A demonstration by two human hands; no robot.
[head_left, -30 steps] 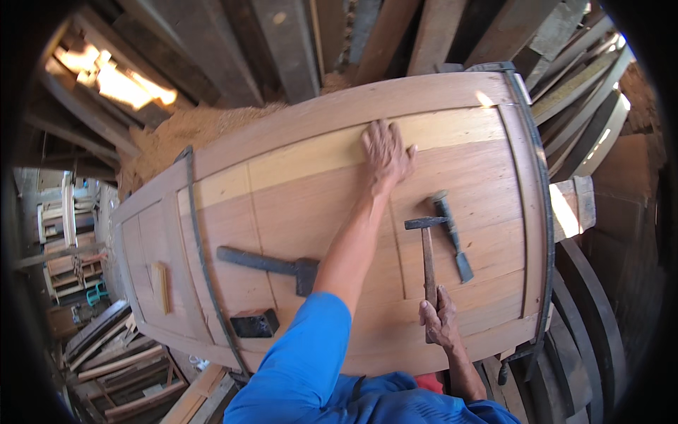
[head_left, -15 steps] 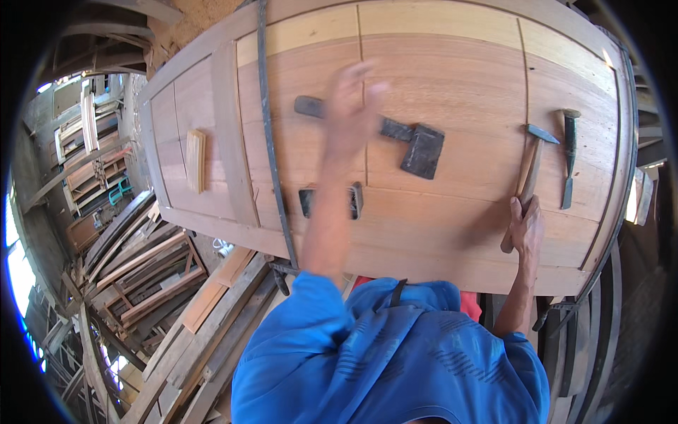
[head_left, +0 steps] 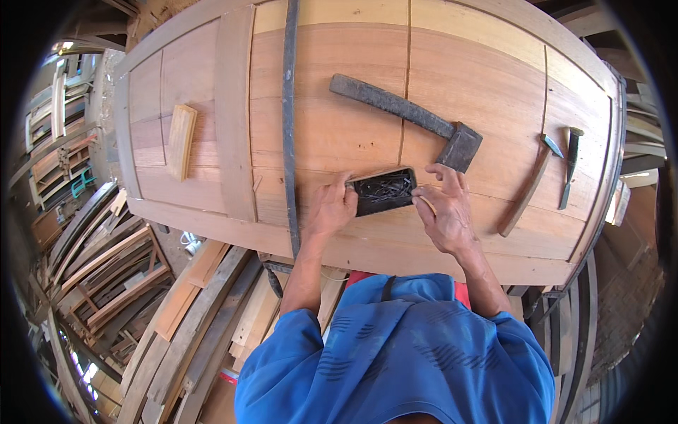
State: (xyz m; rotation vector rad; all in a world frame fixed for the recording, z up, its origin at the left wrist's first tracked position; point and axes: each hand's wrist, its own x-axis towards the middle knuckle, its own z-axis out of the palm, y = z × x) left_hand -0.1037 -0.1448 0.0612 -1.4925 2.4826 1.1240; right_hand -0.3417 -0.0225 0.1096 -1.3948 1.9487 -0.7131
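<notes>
A small black open-topped box (head_left: pixel 374 208) with thin dark nails (head_left: pixel 387 188) inside sits at the near part of the panelled wooden door (head_left: pixel 339 134). My left hand (head_left: pixel 329 208) grips its left end, thumb along the rim. At the opposite end my right hand (head_left: pixel 448 212) has its fingers bent, thumb and fingertips against the box's corner. Just beyond lies a dark, heavy mallet (head_left: pixel 395 106), its block-shaped head (head_left: pixel 460 145) close to my right fingertips. To the right a wooden-handled hammer (head_left: pixel 526 187) rests untouched beside a chisel (head_left: pixel 570 168).
A dark metal bar clamp (head_left: pixel 289 127) crosses the door left of the box. Farther left lies a short pale wood block (head_left: pixel 182 141). Stacked planks (head_left: pixel 191 325) and piled timber (head_left: pixel 106 275) fill the floor at left. Another clamp bar (head_left: pixel 613 184) runs along the door's right end.
My right hand has let go of the hammer and moved left to the box. My left hand has come back from over the mallet onto the box, which is now turned slightly.
</notes>
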